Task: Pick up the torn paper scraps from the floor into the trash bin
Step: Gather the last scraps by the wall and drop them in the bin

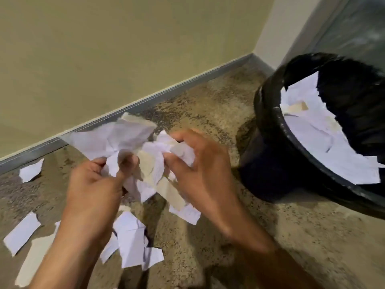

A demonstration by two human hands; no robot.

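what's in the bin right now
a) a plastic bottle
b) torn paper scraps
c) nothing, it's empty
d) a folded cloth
b: the black trash bin already holds a pile of white paper scraps, while both hands grip another bundle of scraps beside it.

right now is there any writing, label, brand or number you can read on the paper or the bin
None can be read.
bunch of paper scraps gripped by the left hand and right hand: faint marks, too blurred to read.
scraps on the floor: no legible text.
paper in the bin: no legible text.
black trash bin: no label or brand shows.
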